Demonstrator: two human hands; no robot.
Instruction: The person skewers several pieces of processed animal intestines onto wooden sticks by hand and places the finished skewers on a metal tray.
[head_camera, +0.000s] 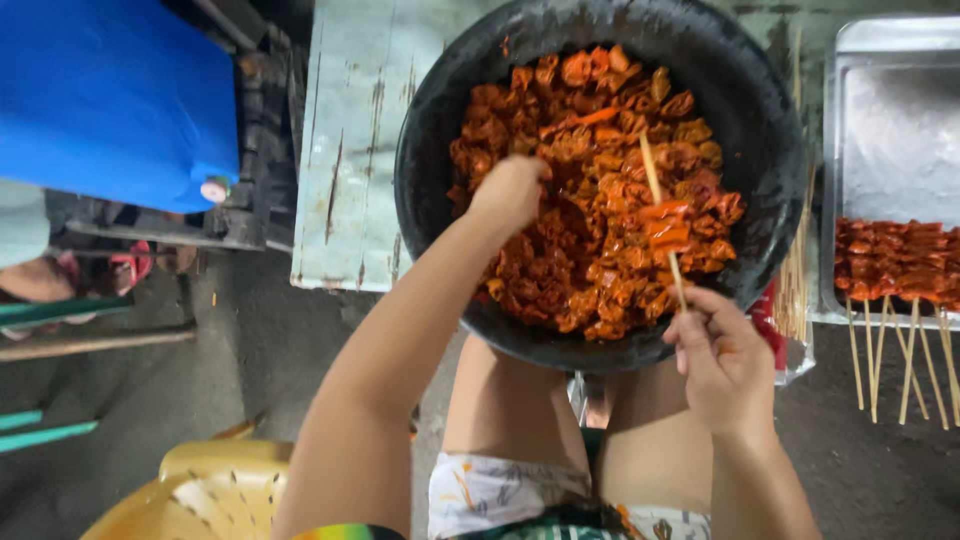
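- The bamboo skewer (661, 215) runs long-axis up and away from the right hand (722, 362), tip out over the meat, one orange piece (667, 228) threaded mid-shaft.
- The right grip pinches the skewer's near end at the basin's front rim.
- The left hand (510, 190) is closed, fingers buried in the marinated meat (580, 270), just left of the skewer (the nearer hand to loose pieces).
- The black basin (760, 110) sits on a worn desk (350, 150); a metal tray (890, 130) of finished skewers lies right.

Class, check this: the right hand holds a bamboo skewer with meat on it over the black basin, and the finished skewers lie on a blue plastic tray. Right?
Not quite. The head view shows the finished skewers on a silver metal tray, not blue plastic. The right hand does hold the bamboo skewer over the black basin.
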